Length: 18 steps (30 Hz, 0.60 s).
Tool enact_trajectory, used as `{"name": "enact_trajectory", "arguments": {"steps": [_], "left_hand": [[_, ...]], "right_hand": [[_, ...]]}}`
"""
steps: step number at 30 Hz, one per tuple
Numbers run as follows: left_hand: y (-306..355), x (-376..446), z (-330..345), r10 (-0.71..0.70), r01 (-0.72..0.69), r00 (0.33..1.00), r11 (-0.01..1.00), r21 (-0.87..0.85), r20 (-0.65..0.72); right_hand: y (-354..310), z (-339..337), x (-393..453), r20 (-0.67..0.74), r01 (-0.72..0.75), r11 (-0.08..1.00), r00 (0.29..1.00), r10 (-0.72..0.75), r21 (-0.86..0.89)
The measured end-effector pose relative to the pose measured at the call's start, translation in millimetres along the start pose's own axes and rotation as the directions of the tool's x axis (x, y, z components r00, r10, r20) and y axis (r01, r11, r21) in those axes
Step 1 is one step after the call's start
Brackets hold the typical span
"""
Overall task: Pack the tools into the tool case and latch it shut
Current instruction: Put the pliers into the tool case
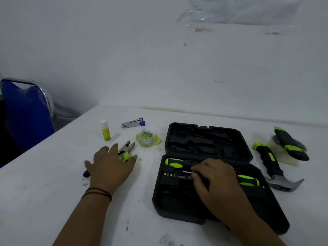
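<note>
Currently, tool case: open on desk, right of centre.
Packed: two screwdrivers.
Right hand: fingers curled on a screwdriver shaft.
Left hand: flat over pliers.
Left out: hammer, knife, tape measure; unlatched.

pliers: handles mostly under the left hand; only the jaws and a green bit show
screwdriver: shaft hidden by the right hand
case: near right corner covered by the forearm
chair: cut off by the left edge
bits: too small to tell apart
</note>
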<state>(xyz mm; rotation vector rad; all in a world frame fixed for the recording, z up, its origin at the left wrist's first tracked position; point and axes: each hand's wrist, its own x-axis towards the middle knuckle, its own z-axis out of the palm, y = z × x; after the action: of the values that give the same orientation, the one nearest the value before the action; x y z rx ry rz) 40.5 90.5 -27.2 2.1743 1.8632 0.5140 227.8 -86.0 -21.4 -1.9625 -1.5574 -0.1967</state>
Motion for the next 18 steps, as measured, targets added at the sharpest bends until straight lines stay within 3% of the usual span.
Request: {"name": "enact_trajectory", "arguments": {"steps": [3, 9, 14, 18], "left_hand": [[-1, 2, -6, -0.059, 0.06, 0.998, 0.998, -0.014, 0.022], [-19, 7, -10, -0.021, 0.012, 0.997, 0.992, -0.126, -0.07], [-22, 9, -19, 0.001, -0.005, 0.997, 0.998, -0.055, -0.072], [-30, 14, -23, -0.003, 0.003, 1.0, 0.966, -0.259, 0.001]], "right_hand": [[0, 0, 1, 0.0, 0.008, 1.0, 1.0, -0.008, -0.001], [-1, -2, -1, -0.004, 0.005, 1.0, 1.0, -0.005, -0.005], [-1, -3, -1, 0.004, 0.002, 1.0, 1.0, -0.002, -0.001], [-1, -3, 0, 0.011, 0.0, 1.0, 1.0, 0.0, 0.014]]}}
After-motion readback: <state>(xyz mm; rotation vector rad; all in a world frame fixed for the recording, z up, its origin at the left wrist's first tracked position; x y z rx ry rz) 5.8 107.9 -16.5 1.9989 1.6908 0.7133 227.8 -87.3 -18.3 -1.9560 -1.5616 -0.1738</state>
